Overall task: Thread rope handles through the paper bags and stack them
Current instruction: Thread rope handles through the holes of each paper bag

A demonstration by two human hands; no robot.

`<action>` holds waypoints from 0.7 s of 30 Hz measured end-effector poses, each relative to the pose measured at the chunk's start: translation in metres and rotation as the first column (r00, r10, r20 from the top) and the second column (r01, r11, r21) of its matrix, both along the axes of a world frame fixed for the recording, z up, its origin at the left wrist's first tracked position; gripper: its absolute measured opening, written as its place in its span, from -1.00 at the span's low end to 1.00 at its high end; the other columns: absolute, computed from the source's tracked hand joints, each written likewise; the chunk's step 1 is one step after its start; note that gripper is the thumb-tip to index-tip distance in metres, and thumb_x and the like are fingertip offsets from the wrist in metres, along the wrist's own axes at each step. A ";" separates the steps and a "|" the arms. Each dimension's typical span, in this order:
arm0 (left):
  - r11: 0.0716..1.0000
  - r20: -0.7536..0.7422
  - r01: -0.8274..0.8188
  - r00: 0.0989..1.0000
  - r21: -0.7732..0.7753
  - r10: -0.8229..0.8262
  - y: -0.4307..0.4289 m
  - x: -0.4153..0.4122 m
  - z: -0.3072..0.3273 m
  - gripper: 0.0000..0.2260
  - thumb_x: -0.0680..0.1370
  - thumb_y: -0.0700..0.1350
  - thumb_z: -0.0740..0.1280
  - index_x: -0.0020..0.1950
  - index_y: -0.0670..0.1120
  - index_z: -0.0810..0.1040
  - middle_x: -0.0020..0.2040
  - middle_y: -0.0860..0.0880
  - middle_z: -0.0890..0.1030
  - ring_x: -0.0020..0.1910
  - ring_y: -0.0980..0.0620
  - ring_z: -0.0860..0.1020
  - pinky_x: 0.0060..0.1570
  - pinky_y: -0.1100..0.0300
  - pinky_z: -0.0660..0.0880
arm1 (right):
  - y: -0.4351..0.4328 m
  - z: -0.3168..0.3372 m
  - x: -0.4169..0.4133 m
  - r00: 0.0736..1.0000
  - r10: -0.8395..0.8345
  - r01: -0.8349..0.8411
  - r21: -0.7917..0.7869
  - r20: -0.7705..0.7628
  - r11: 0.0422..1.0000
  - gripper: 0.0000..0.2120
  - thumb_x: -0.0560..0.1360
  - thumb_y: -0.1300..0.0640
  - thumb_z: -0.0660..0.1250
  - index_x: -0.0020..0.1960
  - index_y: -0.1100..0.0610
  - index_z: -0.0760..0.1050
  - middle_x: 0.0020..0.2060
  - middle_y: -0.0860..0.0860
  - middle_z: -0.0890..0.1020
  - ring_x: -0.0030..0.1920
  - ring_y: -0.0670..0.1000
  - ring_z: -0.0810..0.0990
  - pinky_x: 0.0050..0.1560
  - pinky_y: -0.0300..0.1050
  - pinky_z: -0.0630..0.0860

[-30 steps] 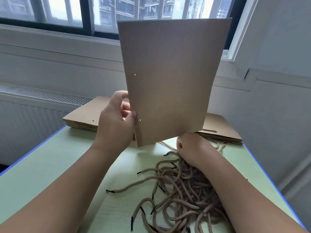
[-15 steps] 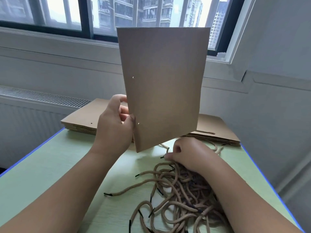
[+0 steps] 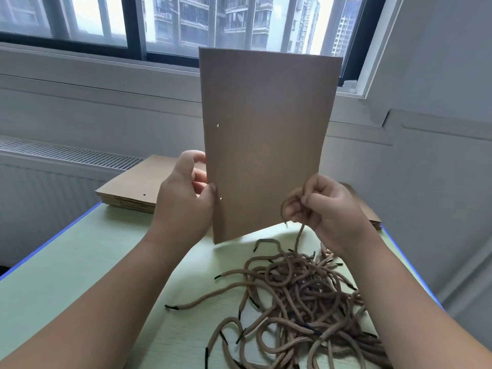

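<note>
Right hand now up, grip round rope; left hand with grip on paper bag.

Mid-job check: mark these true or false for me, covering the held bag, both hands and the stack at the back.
1. The left hand holds the paper bag upright, off the table. True.
2. A handle already runs through the held bag's holes. False: both holes are empty.
3. The right hand is empty. False: it pinches a rope that hangs down toward the rope pile.
4. A stack of flat bags lies on the table beyond the hands. True.
</note>
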State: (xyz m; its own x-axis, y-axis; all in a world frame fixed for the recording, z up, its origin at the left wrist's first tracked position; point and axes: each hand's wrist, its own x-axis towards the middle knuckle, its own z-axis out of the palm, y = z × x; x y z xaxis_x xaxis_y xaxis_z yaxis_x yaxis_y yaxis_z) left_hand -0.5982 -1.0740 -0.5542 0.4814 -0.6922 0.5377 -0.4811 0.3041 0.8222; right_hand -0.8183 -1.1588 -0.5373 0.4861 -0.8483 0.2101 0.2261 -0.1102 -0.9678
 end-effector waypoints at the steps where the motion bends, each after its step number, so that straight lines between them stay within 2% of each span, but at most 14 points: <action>1: 1.000 0.023 0.005 1.000 0.009 -0.005 0.000 0.000 0.000 -0.64 0.58 -0.25 0.39 0.11 0.23 0.45 -0.18 -0.03 0.60 -0.25 0.02 0.61 -0.13 -0.05 0.65 | -0.001 0.000 0.000 0.998 0.019 -0.022 0.044 0.060 0.999 -0.66 0.46 0.60 0.03 -0.17 0.19 0.33 -0.33 0.12 0.61 -0.40 0.08 0.57 -0.40 -0.14 0.48; 3: 1.000 0.057 0.021 0.998 0.021 -0.022 0.000 -0.002 -0.001 -0.64 0.59 -0.22 0.39 0.13 0.24 0.43 -0.16 -0.03 0.60 -0.26 0.07 0.60 -0.17 0.05 0.64 | 0.000 0.001 0.001 0.989 0.076 -0.088 0.099 0.124 0.991 -0.68 0.35 0.53 0.13 -0.06 0.18 0.36 -0.32 0.09 0.57 -0.45 0.05 0.50 -0.45 -0.15 0.42; 5: 0.999 0.073 0.036 0.997 0.026 -0.038 0.000 -0.004 -0.002 -0.62 0.59 -0.22 0.39 0.12 0.28 0.42 -0.16 -0.02 0.59 -0.25 0.08 0.60 -0.21 0.12 0.62 | 0.000 0.002 0.001 0.986 0.120 -0.132 0.100 0.120 0.986 -0.66 0.29 0.44 0.17 0.01 0.17 0.41 -0.29 0.07 0.54 -0.46 0.01 0.39 -0.46 -0.18 0.31; 6: 0.999 0.081 0.046 0.996 0.024 -0.048 0.001 -0.004 -0.002 -0.58 0.59 -0.23 0.38 0.11 0.32 0.41 -0.16 -0.01 0.59 -0.25 0.08 0.60 -0.22 0.18 0.60 | 0.001 0.002 0.000 0.991 0.117 -0.121 0.057 0.064 0.991 -0.66 0.30 0.41 0.20 0.02 0.16 0.43 -0.29 0.06 0.53 -0.47 -0.02 0.35 -0.47 -0.20 0.27; 8: 0.998 0.101 0.063 0.993 0.016 -0.065 0.002 -0.006 -0.001 -0.51 0.59 -0.25 0.37 0.08 0.40 0.38 -0.15 0.01 0.58 -0.24 0.10 0.59 -0.28 0.32 0.53 | 0.003 0.002 0.000 0.978 0.020 -0.055 -0.165 -0.206 0.985 -0.72 0.36 0.38 0.32 0.02 0.14 0.47 -0.32 0.01 0.53 -0.48 -0.07 0.35 -0.47 -0.24 0.26; 10: 0.997 0.115 0.082 0.990 0.006 -0.082 0.003 -0.008 0.000 -0.48 0.59 -0.26 0.36 0.08 0.42 0.36 -0.15 0.02 0.58 -0.24 0.12 0.58 -0.30 0.37 0.49 | 0.007 0.003 0.002 0.890 -0.145 -0.037 -0.386 -0.432 0.922 -0.79 0.46 0.34 0.43 -0.01 0.10 0.53 -0.36 -0.06 0.55 -0.45 -0.14 0.40 -0.39 -0.32 0.32; 13: 0.996 0.138 0.090 0.987 -0.012 -0.087 0.003 -0.009 0.000 -0.44 0.59 -0.28 0.36 0.17 0.43 0.35 -0.13 0.05 0.59 -0.25 0.11 0.57 -0.30 0.33 0.49 | 0.013 0.001 0.006 0.839 -0.154 -0.107 -0.435 -0.523 0.894 -0.85 0.52 0.30 0.44 -0.01 0.08 0.58 -0.37 -0.09 0.56 -0.43 -0.17 0.40 -0.35 -0.38 0.34; 15: 0.995 0.164 0.094 0.983 -0.035 -0.087 0.004 -0.009 0.000 -0.30 0.58 -0.29 0.37 0.33 0.50 0.28 -0.10 0.07 0.62 -0.25 0.08 0.58 -0.27 0.26 0.53 | 0.016 0.003 0.009 0.878 -0.090 -0.099 -0.363 -0.469 0.926 -0.84 0.52 0.35 0.42 0.00 0.13 0.59 -0.32 -0.02 0.60 -0.41 -0.13 0.48 -0.39 -0.36 0.37; 18: 0.989 0.239 0.120 0.966 -0.081 -0.097 0.005 -0.009 -0.001 -0.10 0.57 -0.35 0.35 0.45 0.59 0.10 -0.02 0.11 0.65 -0.27 0.03 0.58 -0.24 0.22 0.56 | 0.017 0.003 0.017 0.985 -0.004 -0.034 -0.216 -0.172 0.976 -0.75 0.53 0.53 0.30 -0.06 0.20 0.55 -0.27 0.07 0.62 -0.31 0.05 0.63 -0.51 -0.28 0.35; 19: 0.990 0.283 0.111 0.956 -0.087 -0.082 0.004 -0.009 -0.001 -0.13 0.57 -0.37 0.33 0.48 0.55 0.15 0.00 0.15 0.64 -0.28 0.02 0.58 -0.23 0.20 0.56 | 0.018 0.004 0.019 0.996 -0.009 -0.011 -0.209 -0.092 0.978 -0.72 0.52 0.56 0.26 -0.08 0.21 0.53 -0.28 0.06 0.62 -0.27 0.06 0.67 -0.52 -0.27 0.34; 21: 0.993 0.398 0.081 0.917 -0.092 -0.038 0.002 -0.007 -0.001 -0.35 0.56 -0.33 0.27 0.47 0.31 0.44 0.02 0.28 0.61 -0.23 0.12 0.59 -0.16 0.19 0.56 | 0.022 0.005 0.025 1.000 -0.009 0.013 -0.217 0.019 0.976 -0.70 0.52 0.60 0.23 -0.10 0.21 0.50 -0.30 0.03 0.61 -0.20 0.07 0.71 -0.53 -0.29 0.33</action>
